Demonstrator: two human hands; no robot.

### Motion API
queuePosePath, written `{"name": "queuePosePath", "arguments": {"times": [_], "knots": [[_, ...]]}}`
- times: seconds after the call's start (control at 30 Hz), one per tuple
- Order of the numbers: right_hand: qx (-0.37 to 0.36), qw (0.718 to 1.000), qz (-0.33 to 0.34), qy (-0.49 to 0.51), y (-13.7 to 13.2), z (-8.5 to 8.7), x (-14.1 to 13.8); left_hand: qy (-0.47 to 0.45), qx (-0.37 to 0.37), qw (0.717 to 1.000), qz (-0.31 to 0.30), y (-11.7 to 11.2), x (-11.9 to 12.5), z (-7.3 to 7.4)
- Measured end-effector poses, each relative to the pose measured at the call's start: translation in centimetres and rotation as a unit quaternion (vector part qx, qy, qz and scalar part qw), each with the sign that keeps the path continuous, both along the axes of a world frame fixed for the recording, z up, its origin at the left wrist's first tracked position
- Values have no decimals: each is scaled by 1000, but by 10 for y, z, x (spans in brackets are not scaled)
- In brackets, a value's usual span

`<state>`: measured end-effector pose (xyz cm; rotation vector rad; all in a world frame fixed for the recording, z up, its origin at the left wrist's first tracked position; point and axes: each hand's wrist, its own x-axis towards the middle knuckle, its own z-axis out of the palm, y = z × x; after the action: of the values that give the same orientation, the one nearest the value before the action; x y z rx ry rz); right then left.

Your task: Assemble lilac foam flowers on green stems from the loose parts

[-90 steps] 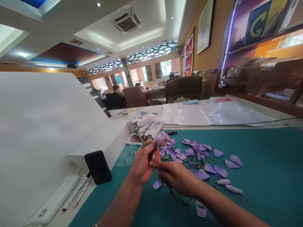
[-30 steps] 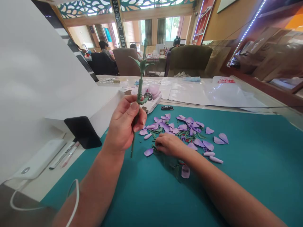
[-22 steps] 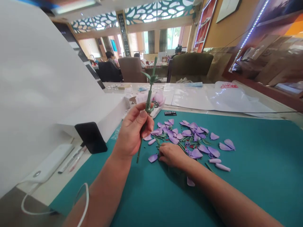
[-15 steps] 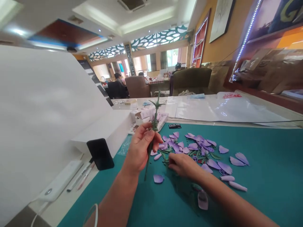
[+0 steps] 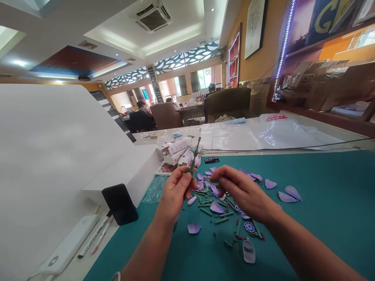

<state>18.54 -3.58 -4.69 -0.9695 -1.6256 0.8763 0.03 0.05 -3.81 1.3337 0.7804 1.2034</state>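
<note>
My left hand (image 5: 177, 191) is closed around a green artificial flower stem (image 5: 197, 153), held upright with a slight tilt and spiky leaf-like parts near its top. To its right, my right hand (image 5: 243, 191) pinches a small green leaf piece (image 5: 215, 182) close to the stem but apart from it. Beneath both hands lie purple petals (image 5: 216, 207), short green stem tubes (image 5: 222, 221), small red pieces and a purple wheel-shaped part (image 5: 249, 227). One loose petal (image 5: 193, 228) rests nearer to me. A pale scoop-shaped petal (image 5: 249, 251) holds tiny parts.
A black phone (image 5: 120, 204) leans against a white box (image 5: 143, 171) on the left, beside pens and a white power strip (image 5: 70, 244). Opened small boxes (image 5: 175, 151) stand behind my left hand. Clear plastic (image 5: 155, 189) lies on the green mat (image 5: 331, 203). People sit far back.
My right hand has risen from the pile with a green leaf piece and come nearer the stem. The stem is slightly lower in view. The camera view has shifted.
</note>
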Motion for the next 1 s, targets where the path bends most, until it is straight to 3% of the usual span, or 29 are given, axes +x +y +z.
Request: {"name": "queuePosePath", "arguments": {"times": [0.13,0.3,0.4,1.0], "knots": [[13,1000,-17,4,-7,5,-5,4,-8,1000,-15,-2,3,-4],[168,974,-131,-75,-7,0,-6,13,-14,1000,-24,-5,6,-5],[219,959,-159,-86,-6,-3,-7,13,-24,999,-25,-7,8,-5],[191,974,-117,-32,-6,-1,-8,26,-24,998,-43,-9,9,-7]]}}
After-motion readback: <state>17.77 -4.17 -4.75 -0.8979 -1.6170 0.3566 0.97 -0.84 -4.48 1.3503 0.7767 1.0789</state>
